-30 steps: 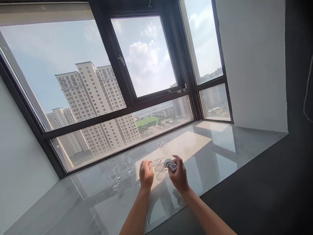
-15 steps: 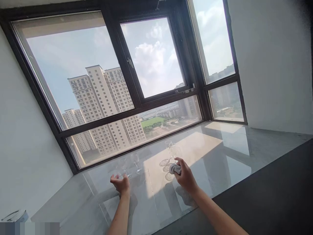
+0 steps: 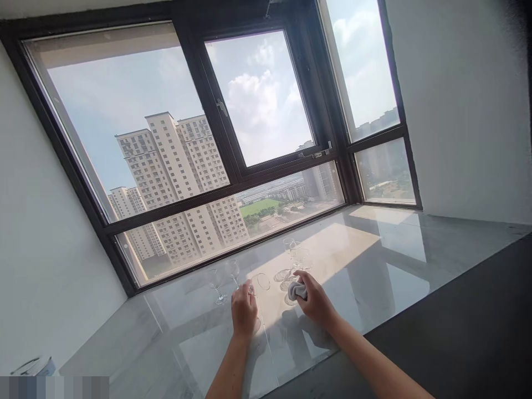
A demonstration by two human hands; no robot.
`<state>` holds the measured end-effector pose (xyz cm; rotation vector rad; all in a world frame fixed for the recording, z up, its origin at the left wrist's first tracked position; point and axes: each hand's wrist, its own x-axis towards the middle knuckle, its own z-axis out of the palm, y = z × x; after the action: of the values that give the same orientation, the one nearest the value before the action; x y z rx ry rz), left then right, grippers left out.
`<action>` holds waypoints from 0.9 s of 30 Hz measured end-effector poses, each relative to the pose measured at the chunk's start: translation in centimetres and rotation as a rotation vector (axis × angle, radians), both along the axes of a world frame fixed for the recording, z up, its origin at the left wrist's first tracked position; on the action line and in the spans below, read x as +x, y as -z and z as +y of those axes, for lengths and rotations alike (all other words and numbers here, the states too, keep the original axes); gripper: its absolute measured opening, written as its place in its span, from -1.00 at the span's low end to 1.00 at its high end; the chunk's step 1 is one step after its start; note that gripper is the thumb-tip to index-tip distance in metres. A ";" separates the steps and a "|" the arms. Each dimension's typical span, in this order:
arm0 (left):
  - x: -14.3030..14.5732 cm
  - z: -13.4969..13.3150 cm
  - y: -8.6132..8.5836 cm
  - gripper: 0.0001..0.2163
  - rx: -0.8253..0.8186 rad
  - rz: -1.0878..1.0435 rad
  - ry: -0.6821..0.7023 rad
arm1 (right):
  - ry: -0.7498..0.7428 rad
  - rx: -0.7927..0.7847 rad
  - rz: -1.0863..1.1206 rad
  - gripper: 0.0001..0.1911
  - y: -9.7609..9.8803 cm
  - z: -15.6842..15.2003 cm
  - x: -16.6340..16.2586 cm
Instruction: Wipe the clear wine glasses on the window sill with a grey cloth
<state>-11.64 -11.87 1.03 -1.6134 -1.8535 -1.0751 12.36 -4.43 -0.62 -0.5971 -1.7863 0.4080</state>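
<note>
Our left hand [image 3: 244, 311] is closed low on a stemmed glass [image 3: 260, 282]. The fingers hide just where they clamp it, and its bowl tips over to the right, above the sill [image 3: 374, 260]. Our right hand [image 3: 318, 303] is bunched tight around a small grey cloth [image 3: 296, 289], which shows at the thumb side, near the tilted bowl but apart from it.

The held glass is clear, and we see the pale stone straight through its bowl. The same holds for the near-left glass [image 3: 215, 281] and the glass behind it [image 3: 233, 271], both upright on their feet, left of our left hand and close to the window frame [image 3: 233, 191]. Beyond the cloth stands a cluster of glasses [image 3: 297, 252], upright and clear as well, throwing bright rings of light on the stone.

The sill runs from the left wall [image 3: 50, 249] to the right wall [image 3: 457, 111], with the frame along its back. Its front edge passes under our forearms and meets a dark surface [image 3: 457, 332]. Right of our right hand the stone lies bare far along to the corner, and a narrower bare stretch lies left of the two upright glasses.

We count one glass in hand, two standing at the left and one cloth. In the cluster we make out at least two, but they overlap too much for a sure count.
</note>
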 end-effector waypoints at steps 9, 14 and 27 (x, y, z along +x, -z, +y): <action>3.4 -0.4 -0.6 -0.57 -0.086 0.339 0.002 | -0.120 0.061 -0.068 -0.35 -0.2 -1.4 -0.6; 4.6 -0.4 -0.7 -0.52 -0.157 0.354 0.123 | -0.103 0.061 -0.027 -0.34 -0.2 -1.3 -0.8; 3.3 0.4 0.3 -0.78 -0.232 -0.102 0.423 | 0.077 -0.034 0.094 -0.39 0.2 0.0 -0.9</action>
<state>-8.35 -11.51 0.71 -2.1948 -1.7984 -1.1614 11.50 -4.46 -0.81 -0.6585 -1.6641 0.4080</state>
